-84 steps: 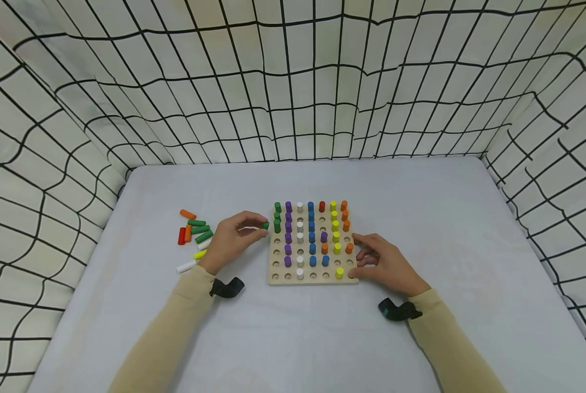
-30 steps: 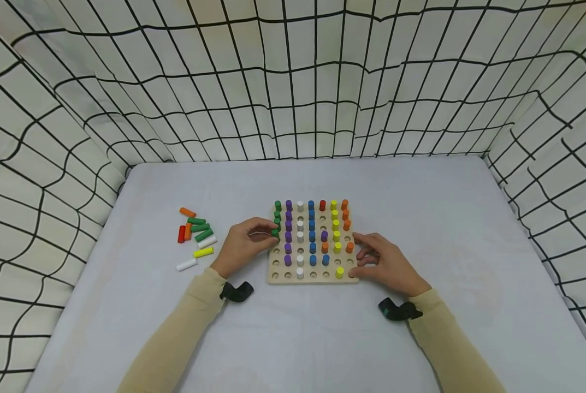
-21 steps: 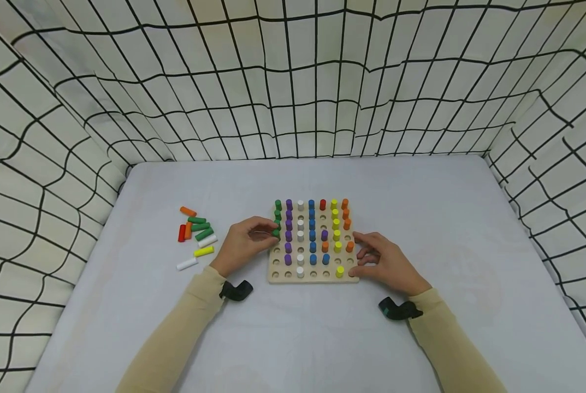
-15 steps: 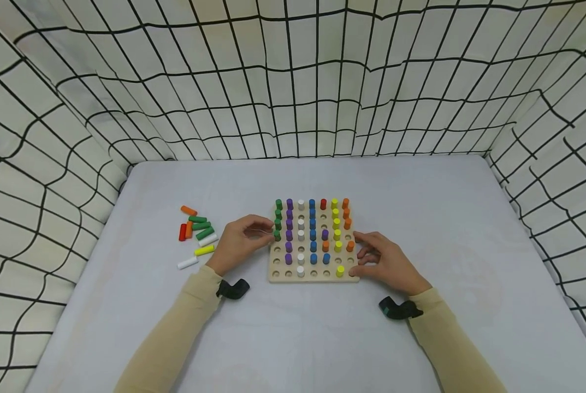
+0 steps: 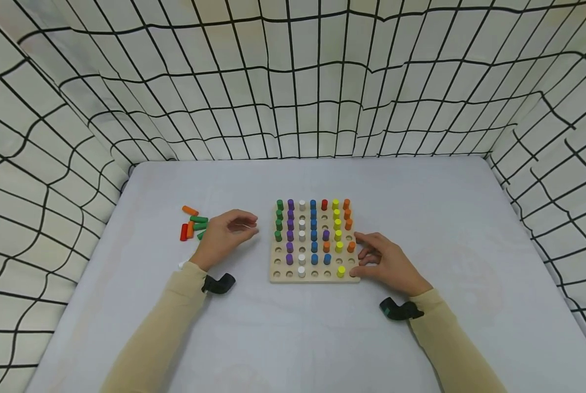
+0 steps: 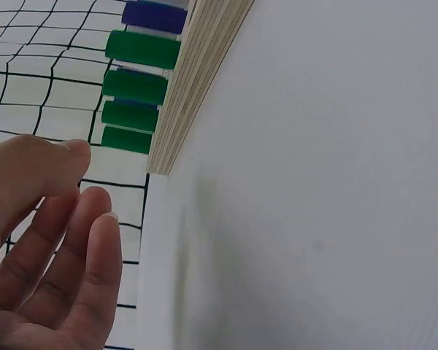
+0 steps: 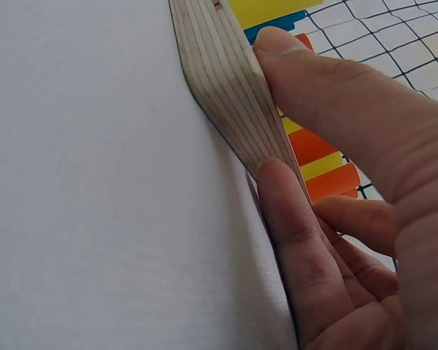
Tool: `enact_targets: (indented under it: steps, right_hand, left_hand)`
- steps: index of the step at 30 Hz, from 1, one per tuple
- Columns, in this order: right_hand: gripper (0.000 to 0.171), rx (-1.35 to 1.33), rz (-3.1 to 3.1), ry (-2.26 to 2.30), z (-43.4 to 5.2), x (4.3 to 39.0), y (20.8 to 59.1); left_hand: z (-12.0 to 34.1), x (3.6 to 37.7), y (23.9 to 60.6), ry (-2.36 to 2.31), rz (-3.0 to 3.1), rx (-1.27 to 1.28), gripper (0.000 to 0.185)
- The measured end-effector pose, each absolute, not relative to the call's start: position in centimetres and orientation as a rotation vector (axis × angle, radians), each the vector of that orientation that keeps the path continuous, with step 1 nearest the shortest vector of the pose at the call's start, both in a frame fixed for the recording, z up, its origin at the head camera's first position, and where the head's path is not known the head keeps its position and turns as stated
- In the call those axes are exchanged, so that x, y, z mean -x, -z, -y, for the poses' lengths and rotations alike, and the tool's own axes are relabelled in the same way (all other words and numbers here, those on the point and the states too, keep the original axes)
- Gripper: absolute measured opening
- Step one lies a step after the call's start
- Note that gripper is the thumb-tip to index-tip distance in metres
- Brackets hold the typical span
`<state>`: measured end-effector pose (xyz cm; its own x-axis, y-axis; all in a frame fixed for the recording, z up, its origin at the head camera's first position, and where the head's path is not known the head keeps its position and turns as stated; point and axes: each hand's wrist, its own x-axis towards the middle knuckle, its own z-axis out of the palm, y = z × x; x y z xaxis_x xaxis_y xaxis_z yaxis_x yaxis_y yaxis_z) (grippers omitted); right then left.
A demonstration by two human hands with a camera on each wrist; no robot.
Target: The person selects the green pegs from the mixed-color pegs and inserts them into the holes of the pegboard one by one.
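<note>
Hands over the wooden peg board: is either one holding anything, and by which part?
The right hand grips the square wooden peg board at its near right corner, thumb on top, fingers along the edge. The left hand holds nothing.

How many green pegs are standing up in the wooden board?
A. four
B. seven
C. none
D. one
A: the green pegs fill the four far holes of the wooden board's left column, and the left wrist view also shows four green ones side by side.
</note>
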<state>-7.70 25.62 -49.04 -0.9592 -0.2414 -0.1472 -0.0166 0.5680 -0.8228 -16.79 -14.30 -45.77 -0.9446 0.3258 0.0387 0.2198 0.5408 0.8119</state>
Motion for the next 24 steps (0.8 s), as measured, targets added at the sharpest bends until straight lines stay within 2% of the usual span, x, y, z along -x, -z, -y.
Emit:
enact_targets:
  steps: [8, 24]
  right_hand:
    - [0.089, 0.232, -2.564, 1.349, -25.5, 7.5, 48.6]
    - [0.091, 0.202, -2.567, 1.318, -25.7, 7.6, 48.9]
  left_hand:
    - [17.5, 17.9, 44.8, -1.357, -2.688, -0.399, 0.035]
    - [22.2, 18.2, 44.5, -1.025, -2.876, -0.424, 0.026]
